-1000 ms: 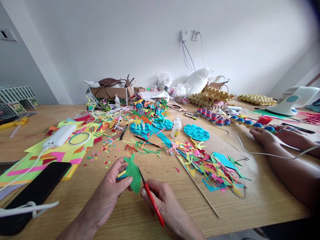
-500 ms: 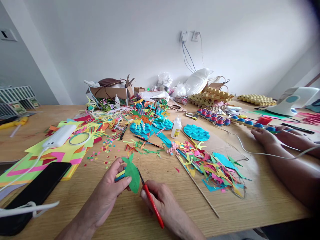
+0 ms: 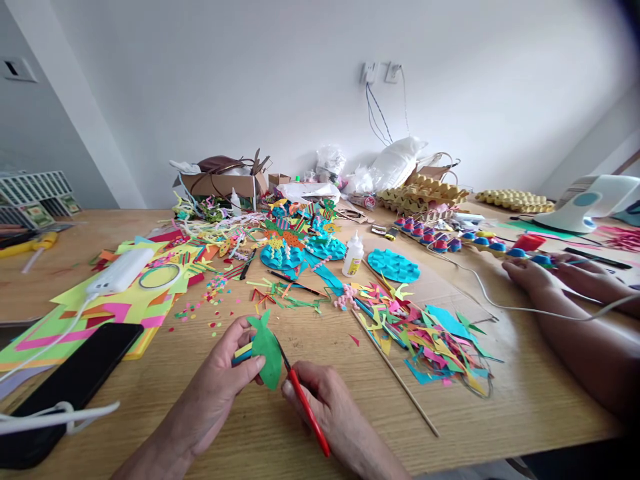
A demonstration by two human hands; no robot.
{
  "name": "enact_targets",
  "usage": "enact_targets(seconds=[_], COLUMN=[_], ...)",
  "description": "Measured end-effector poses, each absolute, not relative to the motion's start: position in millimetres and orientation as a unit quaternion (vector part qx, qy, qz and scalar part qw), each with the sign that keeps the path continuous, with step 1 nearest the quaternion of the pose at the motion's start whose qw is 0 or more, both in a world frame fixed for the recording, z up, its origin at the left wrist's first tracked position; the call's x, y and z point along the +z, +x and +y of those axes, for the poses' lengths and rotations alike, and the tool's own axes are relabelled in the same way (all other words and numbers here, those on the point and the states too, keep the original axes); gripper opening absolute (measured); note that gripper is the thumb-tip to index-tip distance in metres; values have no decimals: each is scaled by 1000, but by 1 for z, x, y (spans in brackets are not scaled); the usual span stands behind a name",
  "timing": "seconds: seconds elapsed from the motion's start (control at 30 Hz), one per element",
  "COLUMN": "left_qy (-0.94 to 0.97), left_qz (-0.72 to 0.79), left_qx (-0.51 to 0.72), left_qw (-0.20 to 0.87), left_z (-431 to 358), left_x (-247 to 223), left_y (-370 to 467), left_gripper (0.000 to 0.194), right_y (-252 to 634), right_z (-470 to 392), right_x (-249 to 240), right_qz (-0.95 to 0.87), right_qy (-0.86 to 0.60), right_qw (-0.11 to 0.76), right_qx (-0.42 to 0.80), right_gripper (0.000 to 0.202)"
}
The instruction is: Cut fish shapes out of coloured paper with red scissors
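My left hand (image 3: 225, 367) pinches a green paper fish (image 3: 269, 353) between thumb and fingers, its tail pointing up. Strips of yellow and blue paper (image 3: 243, 353) also show between those fingers, behind the fish. My right hand (image 3: 320, 397) is closed on red-handled scissors (image 3: 307, 410), whose dark blades point up and left beside the right edge of the fish. Colourful paper scraps (image 3: 440, 340) lie to the right of my hands, near a thin wooden stick (image 3: 400, 377). A white glue bottle (image 3: 353, 259) stands beyond them, beside a blue scalloped piece (image 3: 393, 265).
At the left are a black phone (image 3: 70, 393), a white power strip (image 3: 120, 272) and coloured paper sheets (image 3: 55, 327). Another person's hands (image 3: 535, 277) hold a painted egg-carton strip (image 3: 497, 249) at the right, where a white cable (image 3: 525, 310) crosses the table.
The green fish and my left hand have shifted very slightly right and down. My right hand and the scissors have moved only a little to the right.
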State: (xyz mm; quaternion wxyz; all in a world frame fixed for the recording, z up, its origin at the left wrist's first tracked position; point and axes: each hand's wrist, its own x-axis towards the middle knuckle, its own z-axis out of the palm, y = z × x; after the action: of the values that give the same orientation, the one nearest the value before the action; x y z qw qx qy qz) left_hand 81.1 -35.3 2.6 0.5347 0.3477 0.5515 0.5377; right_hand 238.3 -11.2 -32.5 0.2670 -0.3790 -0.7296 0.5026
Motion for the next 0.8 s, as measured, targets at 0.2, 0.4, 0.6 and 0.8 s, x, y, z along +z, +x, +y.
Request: enact_targets(seconds=[0.2,0.4,0.6,0.8], left_qy=[340,345,347,348], left_qz=[549,545,534,525], left_qx=[546,540,536,538], left_qw=[534,540,554,560], left_z=[-36,-37,-36,-36], left_x=[3,2,0,0], left_y=[83,81,79,79], left_gripper=[36,38,39,37], right_y=[238,238,239,238], right_z=[-13,-15,-14,-14], right_x=[-35,-35,-34,-38], right_qz=[-709,-712,-713,-705], right_qy=[-384,-381,-381,-378], right_qw=[263,262,259,267], right_qx=[529,528,529,537], right_gripper=[35,34,34,36])
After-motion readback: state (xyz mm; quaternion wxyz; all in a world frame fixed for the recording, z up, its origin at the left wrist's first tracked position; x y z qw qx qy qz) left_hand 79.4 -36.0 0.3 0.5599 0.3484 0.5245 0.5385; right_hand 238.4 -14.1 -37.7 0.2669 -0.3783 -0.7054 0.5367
